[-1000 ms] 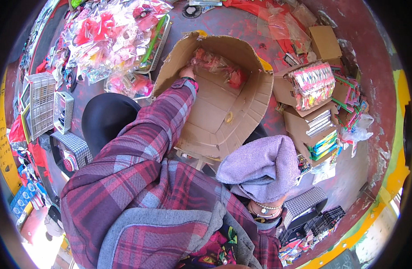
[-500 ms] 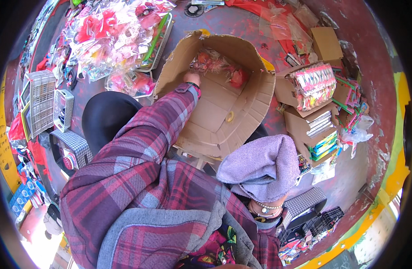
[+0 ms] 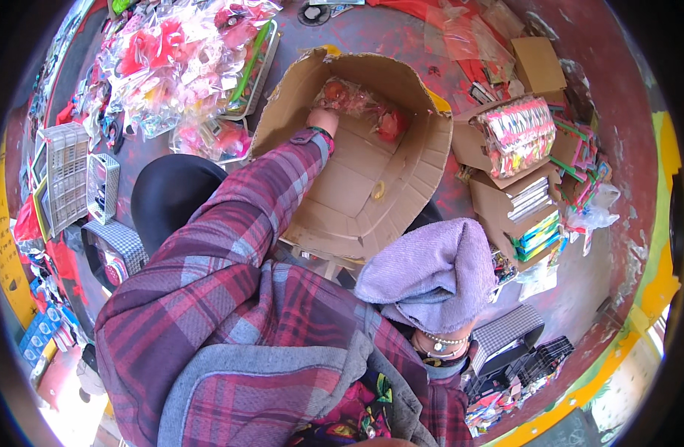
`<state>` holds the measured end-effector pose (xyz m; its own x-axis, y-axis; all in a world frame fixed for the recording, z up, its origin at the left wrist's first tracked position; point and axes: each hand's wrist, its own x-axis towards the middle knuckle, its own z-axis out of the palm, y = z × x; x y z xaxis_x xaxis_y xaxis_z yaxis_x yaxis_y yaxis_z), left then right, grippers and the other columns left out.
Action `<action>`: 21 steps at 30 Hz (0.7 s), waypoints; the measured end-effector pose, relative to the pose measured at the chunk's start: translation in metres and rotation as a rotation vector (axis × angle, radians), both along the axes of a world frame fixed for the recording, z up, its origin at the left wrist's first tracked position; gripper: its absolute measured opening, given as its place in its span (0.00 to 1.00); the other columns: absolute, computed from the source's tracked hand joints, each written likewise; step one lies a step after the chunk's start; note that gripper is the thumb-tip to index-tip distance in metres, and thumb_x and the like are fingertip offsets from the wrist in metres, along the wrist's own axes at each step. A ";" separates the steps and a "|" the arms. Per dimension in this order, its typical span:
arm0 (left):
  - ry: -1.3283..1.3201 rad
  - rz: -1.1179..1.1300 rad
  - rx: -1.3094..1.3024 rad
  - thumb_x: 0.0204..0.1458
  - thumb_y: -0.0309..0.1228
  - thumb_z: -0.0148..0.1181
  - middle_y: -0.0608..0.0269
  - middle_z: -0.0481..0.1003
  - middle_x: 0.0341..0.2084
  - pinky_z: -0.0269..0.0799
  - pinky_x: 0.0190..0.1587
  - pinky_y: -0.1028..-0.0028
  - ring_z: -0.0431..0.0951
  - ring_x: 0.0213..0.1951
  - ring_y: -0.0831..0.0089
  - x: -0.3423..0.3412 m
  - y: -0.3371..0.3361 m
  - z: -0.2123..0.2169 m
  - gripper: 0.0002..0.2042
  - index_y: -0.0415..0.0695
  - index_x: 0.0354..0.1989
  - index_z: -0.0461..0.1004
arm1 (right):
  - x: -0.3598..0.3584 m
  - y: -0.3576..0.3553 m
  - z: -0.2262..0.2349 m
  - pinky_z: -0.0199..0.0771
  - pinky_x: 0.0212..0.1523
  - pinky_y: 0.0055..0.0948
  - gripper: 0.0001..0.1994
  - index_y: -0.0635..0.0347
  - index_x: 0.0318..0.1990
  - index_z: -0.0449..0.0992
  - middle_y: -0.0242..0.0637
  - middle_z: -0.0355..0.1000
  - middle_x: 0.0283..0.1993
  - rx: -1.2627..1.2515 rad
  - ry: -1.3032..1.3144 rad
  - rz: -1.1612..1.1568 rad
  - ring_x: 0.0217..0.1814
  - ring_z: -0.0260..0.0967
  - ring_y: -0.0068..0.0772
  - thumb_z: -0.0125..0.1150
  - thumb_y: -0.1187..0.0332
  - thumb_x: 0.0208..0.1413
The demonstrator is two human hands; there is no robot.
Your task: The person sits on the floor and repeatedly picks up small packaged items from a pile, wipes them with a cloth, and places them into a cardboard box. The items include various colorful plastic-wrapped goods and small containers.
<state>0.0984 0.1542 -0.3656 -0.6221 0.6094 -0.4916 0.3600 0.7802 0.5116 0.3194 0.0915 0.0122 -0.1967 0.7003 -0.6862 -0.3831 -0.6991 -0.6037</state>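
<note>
My left hand [image 3: 323, 119] reaches into a large open cardboard box [image 3: 424, 160] lying on the ground. Its fingers curl on the left end of a clear plastic packet [image 3: 357, 98] of red and pink items at the box's far end. A small yellow piece [image 3: 377, 191] lies on the box floor. My plaid sleeve [image 3: 260, 201] crosses the box's left wall. My right hand is hidden under a purple cloth [image 3: 431, 272]; only the wrist with bead bracelets [image 3: 440, 346] shows below it.
A heap of pink and red packets [image 3: 185, 59] lies far left of the box. White wire baskets [image 3: 66, 175] stand at the left. Smaller cardboard boxes with colourful packs [image 3: 517, 138] and stacked stationery [image 3: 539, 223] sit to the right. A black round seat [image 3: 167, 197] is beside my arm.
My left hand has stayed inside the box at the packet's end, shifting only slightly. The purple cloth over my right hand has not moved.
</note>
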 end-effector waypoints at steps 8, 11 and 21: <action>0.291 -0.880 -0.001 0.45 0.29 0.46 0.47 0.48 0.61 0.42 0.63 0.57 0.46 0.63 0.52 0.019 0.001 -0.021 0.30 0.38 0.60 0.52 | 0.002 0.000 -0.003 0.75 0.31 0.34 0.18 0.65 0.36 0.68 0.47 0.72 0.30 -0.031 -0.051 -0.022 0.29 0.73 0.41 0.40 0.57 0.59; 0.329 -0.948 -0.107 0.45 0.29 0.43 0.49 0.48 0.62 0.40 0.64 0.60 0.45 0.64 0.56 0.021 0.010 -0.031 0.29 0.40 0.61 0.51 | 0.009 -0.002 -0.012 0.75 0.31 0.35 0.17 0.64 0.37 0.68 0.47 0.72 0.30 -0.035 0.009 -0.031 0.29 0.73 0.42 0.39 0.58 0.60; 0.376 -1.053 -0.126 0.46 0.27 0.45 0.54 0.56 0.59 0.47 0.62 0.61 0.53 0.61 0.57 0.021 0.030 -0.015 0.27 0.46 0.60 0.56 | 0.025 0.002 -0.024 0.69 0.33 0.21 0.18 0.64 0.52 0.65 0.41 0.69 0.41 -0.063 -0.259 0.013 0.36 0.68 0.28 0.48 0.64 0.59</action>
<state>0.1191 0.1845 -0.3808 0.0509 0.8778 -0.4764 0.9848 0.0352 0.1701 0.3447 0.0939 -0.0119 -0.0179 0.6529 -0.7572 -0.2124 -0.7425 -0.6352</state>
